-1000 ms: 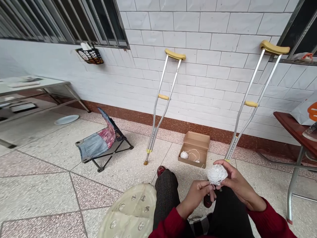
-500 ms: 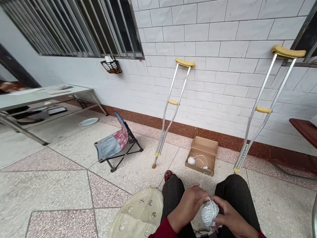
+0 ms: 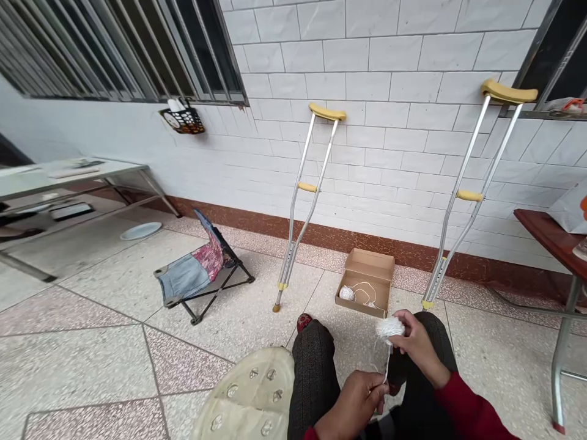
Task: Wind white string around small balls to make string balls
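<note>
My right hand (image 3: 415, 342) grips a ball of white yarn (image 3: 389, 328) by its right side, above my right knee. Lower down, between my knees, my left hand (image 3: 360, 400) is closed on the white strand (image 3: 387, 365) that runs down from the ball. An open cardboard box (image 3: 362, 299) lies on the floor past my knees, its lid raised at the back. Inside it are a smaller white yarn ball (image 3: 347, 293) and loose loops of yarn.
Two crutches (image 3: 307, 187) (image 3: 468, 195) lean on the tiled wall. A low folding chair (image 3: 186, 278) stands at the left, a round pale stool (image 3: 247, 397) beside my left leg. A red-topped table (image 3: 550, 238) is at the right, a long table (image 3: 68, 177) at the far left.
My right hand has lifted the yarn ball up and away from my left hand, which moved lower. A strand now stretches between them. The view has shifted to the right.
</note>
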A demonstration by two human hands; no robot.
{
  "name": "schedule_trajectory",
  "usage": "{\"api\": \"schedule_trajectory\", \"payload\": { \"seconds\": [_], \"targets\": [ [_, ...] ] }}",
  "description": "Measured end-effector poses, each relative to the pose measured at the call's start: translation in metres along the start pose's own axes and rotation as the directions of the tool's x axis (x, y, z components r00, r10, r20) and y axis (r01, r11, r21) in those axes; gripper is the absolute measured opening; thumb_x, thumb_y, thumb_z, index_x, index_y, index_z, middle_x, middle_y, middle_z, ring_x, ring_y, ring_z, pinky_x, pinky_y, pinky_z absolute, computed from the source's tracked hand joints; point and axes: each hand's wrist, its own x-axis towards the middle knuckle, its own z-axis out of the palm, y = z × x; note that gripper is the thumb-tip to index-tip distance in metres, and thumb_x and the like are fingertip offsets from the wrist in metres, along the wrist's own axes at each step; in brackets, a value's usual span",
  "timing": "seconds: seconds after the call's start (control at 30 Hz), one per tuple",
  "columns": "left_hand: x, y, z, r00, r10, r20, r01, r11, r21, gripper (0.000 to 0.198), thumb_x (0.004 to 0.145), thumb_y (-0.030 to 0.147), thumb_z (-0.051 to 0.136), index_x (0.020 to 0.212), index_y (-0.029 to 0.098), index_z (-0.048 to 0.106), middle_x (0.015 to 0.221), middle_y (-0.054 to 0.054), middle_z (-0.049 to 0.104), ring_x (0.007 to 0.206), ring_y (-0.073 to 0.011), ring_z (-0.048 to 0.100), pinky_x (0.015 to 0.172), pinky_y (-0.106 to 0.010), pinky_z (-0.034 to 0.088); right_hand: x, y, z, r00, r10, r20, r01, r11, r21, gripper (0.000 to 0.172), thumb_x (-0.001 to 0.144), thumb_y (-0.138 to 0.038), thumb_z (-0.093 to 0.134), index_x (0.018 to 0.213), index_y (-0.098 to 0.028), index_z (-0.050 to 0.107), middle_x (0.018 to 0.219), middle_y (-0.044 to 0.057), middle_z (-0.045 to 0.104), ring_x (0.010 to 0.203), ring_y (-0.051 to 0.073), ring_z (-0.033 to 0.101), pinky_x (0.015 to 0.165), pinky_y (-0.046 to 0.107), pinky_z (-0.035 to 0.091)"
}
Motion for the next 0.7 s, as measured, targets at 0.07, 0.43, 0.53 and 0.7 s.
{"api": "schedule_trajectory", "payload": {
  "seconds": [0.07, 0.43, 0.53, 0.7],
  "targets": [
    [-0.003, 0.005, -0.012, 0.999, 0.044, 0.009, -0.045, 0.986, 0.161, 0.041, 0.094, 0.036, 0.047, 0.062, 0.017, 0.063, 0.059, 0.001, 0.063, 0.061, -0.0128, 0.057, 0.08, -0.025, 0.042, -0.003, 0.023, 0.004, 1.0, -0.015, 0.005, 0.016, 0.994, -0.104, 0.041, 0.052, -0.016, 0.075, 0.092, -0.02, 0.065, 0.086, 0.001, 0.065, 0.073, 0.018, 0.057, 0.059, 0.025, 0.045],
    [0.007, 0.007, -0.033, 0.987, 0.16, -0.005, -0.155, 0.962, 0.226, 0.044, 0.097, 0.04, 0.043, 0.07, 0.016, 0.068, 0.067, -0.002, 0.066, 0.07, -0.0157, 0.059, 0.086, -0.03, 0.04, -0.067, -0.013, -0.006, 0.737, 0.362, 0.57, -0.566, 0.793, 0.228, 0.051, 0.058, -0.021, 0.079, 0.107, -0.018, 0.064, 0.077, 0.001, 0.067, 0.061, 0.014, 0.063, 0.057, 0.023, 0.048],
    [0.009, 0.0, -0.015, 0.994, 0.092, -0.058, -0.09, 0.995, 0.033, 0.049, 0.096, 0.044, 0.041, 0.069, 0.014, 0.068, 0.07, -0.004, 0.066, 0.072, -0.0171, 0.06, 0.072, -0.025, 0.042, -0.061, -0.026, -0.014, 0.816, 0.316, 0.484, -0.506, 0.795, 0.335, 0.05, 0.064, -0.029, 0.079, 0.109, -0.017, 0.061, 0.079, 0.004, 0.068, 0.059, 0.014, 0.064, 0.053, 0.023, 0.048],
    [-0.002, -0.007, -0.001, 0.998, 0.057, -0.037, -0.057, 0.998, -0.003, 0.051, 0.095, 0.044, 0.042, 0.059, 0.014, 0.063, 0.063, -0.002, 0.062, 0.068, -0.0151, 0.058, 0.069, -0.023, 0.041, -0.041, -0.034, -0.015, 0.936, 0.225, 0.27, -0.316, 0.875, 0.366, 0.045, 0.066, -0.039, 0.08, 0.099, -0.016, 0.059, 0.076, 0.003, 0.066, 0.051, 0.013, 0.06, 0.044, 0.022, 0.045]
  ]
}}
